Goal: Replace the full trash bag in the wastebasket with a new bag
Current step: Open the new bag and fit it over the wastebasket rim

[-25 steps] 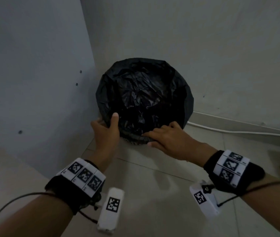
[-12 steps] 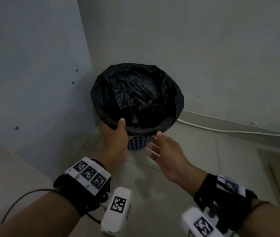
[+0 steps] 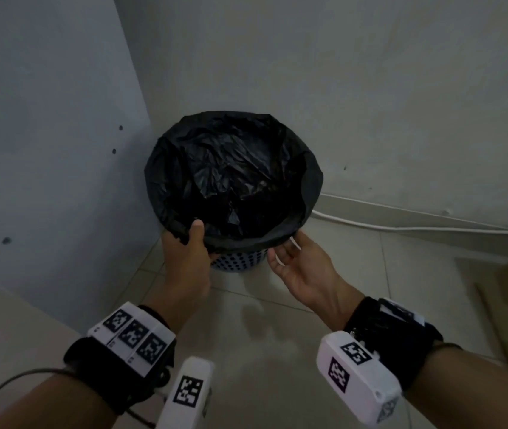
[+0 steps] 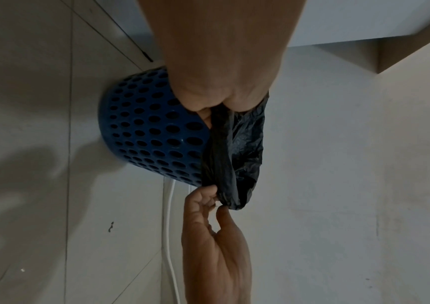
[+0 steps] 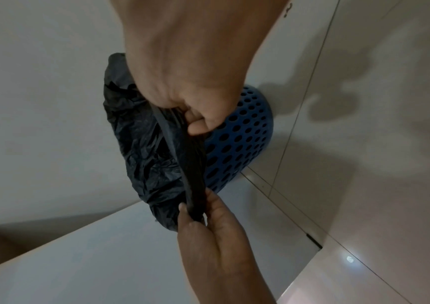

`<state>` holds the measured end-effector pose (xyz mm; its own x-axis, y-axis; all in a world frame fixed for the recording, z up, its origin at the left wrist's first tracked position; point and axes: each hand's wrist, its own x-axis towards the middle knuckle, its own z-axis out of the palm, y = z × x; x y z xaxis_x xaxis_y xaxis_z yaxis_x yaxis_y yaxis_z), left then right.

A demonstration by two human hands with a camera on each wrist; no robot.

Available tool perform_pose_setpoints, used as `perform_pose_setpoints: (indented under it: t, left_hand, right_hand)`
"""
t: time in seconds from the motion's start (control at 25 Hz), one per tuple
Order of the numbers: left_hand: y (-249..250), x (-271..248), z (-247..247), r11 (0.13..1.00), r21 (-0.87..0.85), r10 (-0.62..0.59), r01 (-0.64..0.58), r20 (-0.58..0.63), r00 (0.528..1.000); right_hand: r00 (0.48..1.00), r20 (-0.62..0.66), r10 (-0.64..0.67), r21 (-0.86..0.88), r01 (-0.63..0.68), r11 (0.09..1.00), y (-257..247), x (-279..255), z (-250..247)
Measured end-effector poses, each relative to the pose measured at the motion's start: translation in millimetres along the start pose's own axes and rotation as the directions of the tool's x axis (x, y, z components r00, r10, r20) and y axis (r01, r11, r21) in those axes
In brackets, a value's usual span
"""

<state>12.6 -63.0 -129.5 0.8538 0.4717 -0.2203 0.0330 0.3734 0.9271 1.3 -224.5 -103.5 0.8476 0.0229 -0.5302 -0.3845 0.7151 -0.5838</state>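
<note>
A blue perforated wastebasket (image 3: pixel 236 262) stands in a wall corner, lined with a black trash bag (image 3: pixel 234 168) whose hem is folded over the rim. My left hand (image 3: pixel 192 239) grips the bag's hem at the near-left rim, thumb on top. My right hand (image 3: pixel 286 252) is at the near-right rim, palm turned up, with its fingers curled round the rolled hem. In the left wrist view the bag (image 4: pixel 239 148) stretches between both hands beside the basket (image 4: pixel 151 131). The right wrist view shows the same hem (image 5: pixel 190 164) pulled taut across the basket (image 5: pixel 242 135).
A white cable (image 3: pixel 417 227) runs along the foot of the back wall, right of the basket. A pale panel (image 3: pixel 45 150) closes in the left side. A brown board (image 3: pixel 500 308) lies on the tiled floor at the far right.
My right hand left the top of the rim, dropped to the near-right side, turned palm up and took hold of the hem. My left hand kept its grip on the rim.
</note>
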Motion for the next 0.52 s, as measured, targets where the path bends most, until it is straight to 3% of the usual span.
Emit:
perform_pose_setpoints:
  t: [0.24,0.44,0.52]
  left_hand:
    - [1.9,3.5,-3.0,1.0,0.009,0.016,-0.016,0.014,1.0]
    - [0.4,7.9,-7.2,0.978,0.197,0.082,-0.072,-0.041,0.996]
    - [2.7,5.2,-6.8,0.973,0.215,0.101,-0.088,-0.052,0.994]
  right_hand:
    - [0.999,-0.01,0.051,0.004,-0.051,0.999,2.4,-1.2,0.2]
    - [0.999,-0.045,0.016,-0.022,-0.017,1.0,5.2,2.1,-5.1]
    - [0.999,-0.038,-0.003,-0.107,-0.001,0.994,3.5,3.9,-8.2]
